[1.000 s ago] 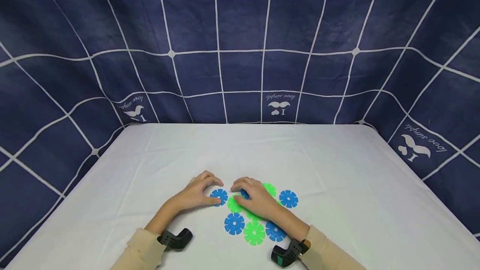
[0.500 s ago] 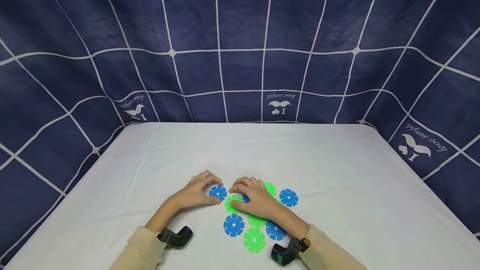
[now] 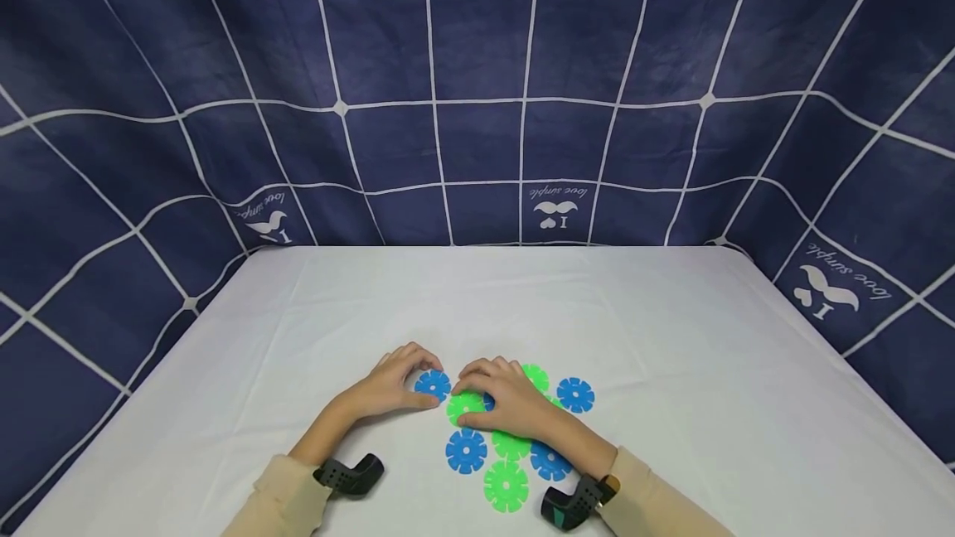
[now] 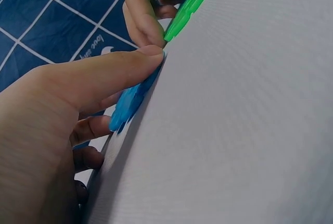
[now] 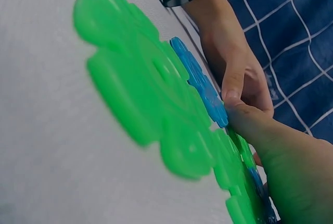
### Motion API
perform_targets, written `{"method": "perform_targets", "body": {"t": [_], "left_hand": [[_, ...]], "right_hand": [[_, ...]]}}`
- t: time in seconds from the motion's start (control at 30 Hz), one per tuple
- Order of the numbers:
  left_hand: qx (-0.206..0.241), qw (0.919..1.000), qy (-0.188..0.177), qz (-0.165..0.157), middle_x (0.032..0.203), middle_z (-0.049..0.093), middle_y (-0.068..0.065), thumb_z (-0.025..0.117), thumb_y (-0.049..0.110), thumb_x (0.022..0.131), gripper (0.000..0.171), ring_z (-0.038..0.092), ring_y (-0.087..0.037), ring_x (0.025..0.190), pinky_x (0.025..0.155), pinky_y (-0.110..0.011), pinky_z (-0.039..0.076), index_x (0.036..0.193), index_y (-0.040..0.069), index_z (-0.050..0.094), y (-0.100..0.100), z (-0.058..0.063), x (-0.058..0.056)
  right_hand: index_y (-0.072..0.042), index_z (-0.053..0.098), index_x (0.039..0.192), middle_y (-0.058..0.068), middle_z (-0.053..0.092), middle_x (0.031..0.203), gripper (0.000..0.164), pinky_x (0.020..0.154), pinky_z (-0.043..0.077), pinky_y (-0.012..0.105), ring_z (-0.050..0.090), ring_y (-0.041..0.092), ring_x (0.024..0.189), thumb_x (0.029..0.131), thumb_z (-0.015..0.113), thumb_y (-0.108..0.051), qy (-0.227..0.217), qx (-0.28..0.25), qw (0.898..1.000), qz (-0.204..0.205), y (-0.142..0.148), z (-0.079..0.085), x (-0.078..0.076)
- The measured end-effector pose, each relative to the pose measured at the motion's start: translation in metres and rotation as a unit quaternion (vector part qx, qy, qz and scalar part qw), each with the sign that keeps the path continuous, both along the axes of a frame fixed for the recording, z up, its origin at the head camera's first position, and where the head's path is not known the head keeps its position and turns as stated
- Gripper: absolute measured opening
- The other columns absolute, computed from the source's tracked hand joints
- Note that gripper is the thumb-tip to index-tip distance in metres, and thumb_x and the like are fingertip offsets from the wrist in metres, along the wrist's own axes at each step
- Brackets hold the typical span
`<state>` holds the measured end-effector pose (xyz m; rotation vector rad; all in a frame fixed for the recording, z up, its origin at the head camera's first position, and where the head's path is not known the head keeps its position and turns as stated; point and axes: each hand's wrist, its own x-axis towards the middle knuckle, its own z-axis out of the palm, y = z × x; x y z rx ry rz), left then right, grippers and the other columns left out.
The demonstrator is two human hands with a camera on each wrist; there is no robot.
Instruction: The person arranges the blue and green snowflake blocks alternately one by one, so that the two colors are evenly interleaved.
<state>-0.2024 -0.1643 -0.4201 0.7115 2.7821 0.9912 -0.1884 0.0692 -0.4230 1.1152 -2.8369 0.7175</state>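
On the white table, my left hand point(image 3: 388, 385) grips a flat blue notched disc point(image 3: 433, 386) by its edge, thumb on the near side and fingers on the far side. In the left wrist view this blue disc point(image 4: 134, 103) shows edge-on beneath the thumb. My right hand point(image 3: 513, 400) spans a green notched disc point(image 3: 464, 409) just to the right, thumb at its near edge and index finger at its far edge. That hand covers part of a joined cluster of blue and green discs. The left wrist view shows the green disc point(image 4: 188, 13) between the right thumb and fingers.
Nearer the body lie a blue disc point(image 3: 466, 450), a green disc point(image 3: 506, 486) and another blue disc point(image 3: 550, 462) partly behind the right wrist. Beyond the right hand are a green disc point(image 3: 535, 376) and a blue disc point(image 3: 575, 394). A dark gridded curtain point(image 3: 477, 139) surrounds the table point(image 3: 477, 297).
The right thumb has moved nearer the body, to the green disc's near edge. The front green disc has slid toward the body. The left hand's blue disc has shifted slightly away from the body.
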Motion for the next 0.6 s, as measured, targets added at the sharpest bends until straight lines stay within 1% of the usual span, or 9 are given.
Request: {"method": "perform_targets", "body": {"t": [0.1,0.23,0.33,0.37,0.43,0.53,0.6], "left_hand": [[0.009,0.9999,-0.005,0.003,0.097,0.049,0.009,0.072,0.043,0.071,0.040,0.041,-0.012,0.093,0.081,-0.034,0.028,0.103,0.027,0.055,0.0007,0.0008,-0.0003],[0.024,0.9991,-0.030,0.017,0.092,0.052,0.009,0.074,0.039,0.070,0.041,0.039,-0.012,0.085,0.074,-0.031,0.027,0.103,0.027,0.054,0.0007,0.0012,-0.0014],[0.043,0.9975,-0.052,0.021,0.082,0.053,0.008,0.073,0.034,0.072,0.039,0.038,-0.012,0.073,0.067,-0.029,0.026,0.104,0.026,0.053,0.0008,0.0012,-0.0036],[0.052,0.9968,-0.058,0.018,0.078,0.053,0.008,0.073,0.033,0.073,0.038,0.037,-0.011,0.071,0.066,-0.029,0.025,0.105,0.025,0.052,0.0007,0.0011,-0.0046],[0.076,0.9942,-0.076,0.008,0.074,0.053,0.007,0.072,0.030,0.076,0.038,0.038,-0.009,0.066,0.066,-0.027,0.028,0.107,0.023,0.051,0.0002,0.0012,-0.0063],[0.114,0.9876,-0.107,-0.010,0.073,0.058,0.004,0.070,0.026,0.079,0.038,0.044,-0.005,0.064,0.066,-0.023,0.033,0.109,0.017,0.049,-0.0008,0.0012,-0.0086],[0.135,0.9829,-0.124,-0.015,0.074,0.060,0.001,0.069,0.025,0.080,0.039,0.047,-0.006,0.063,0.064,-0.021,0.038,0.111,0.014,0.048,-0.0014,0.0017,-0.0095]], "right_hand": [[-0.031,0.062,0.107,-0.011,0.054,0.118,0.037,0.087,0.033,0.032,0.045,0.010,0.106,0.077,0.062,-0.053,-0.005,-0.007,1.000,-0.001,-0.0004,-0.0006,-0.0003],[-0.028,0.059,0.104,-0.012,0.055,0.111,0.040,0.083,0.033,0.029,0.046,0.006,0.098,0.076,0.062,-0.056,-0.016,-0.012,1.000,-0.009,-0.0018,-0.0017,-0.0005],[-0.027,0.056,0.103,-0.012,0.056,0.103,0.042,0.079,0.033,0.026,0.045,0.004,0.089,0.074,0.063,-0.056,-0.025,-0.018,0.999,-0.014,-0.0013,-0.0014,0.0000],[-0.026,0.055,0.103,-0.012,0.055,0.100,0.042,0.078,0.033,0.026,0.044,0.003,0.086,0.074,0.064,-0.056,-0.028,-0.021,0.999,-0.015,-0.0010,-0.0012,0.0000],[-0.025,0.055,0.102,-0.012,0.054,0.096,0.042,0.076,0.033,0.025,0.043,0.002,0.082,0.074,0.065,-0.055,-0.034,-0.027,0.999,-0.015,-0.0003,-0.0006,-0.0002],[-0.025,0.054,0.100,-0.014,0.052,0.088,0.041,0.073,0.032,0.023,0.041,0.002,0.076,0.074,0.065,-0.055,-0.042,-0.031,0.999,-0.015,0.0000,-0.0005,-0.0012],[-0.025,0.053,0.099,-0.015,0.050,0.083,0.041,0.071,0.031,0.022,0.040,0.002,0.073,0.074,0.065,-0.055,-0.052,-0.033,0.998,-0.016,-0.0002,-0.0006,-0.0020]]}}
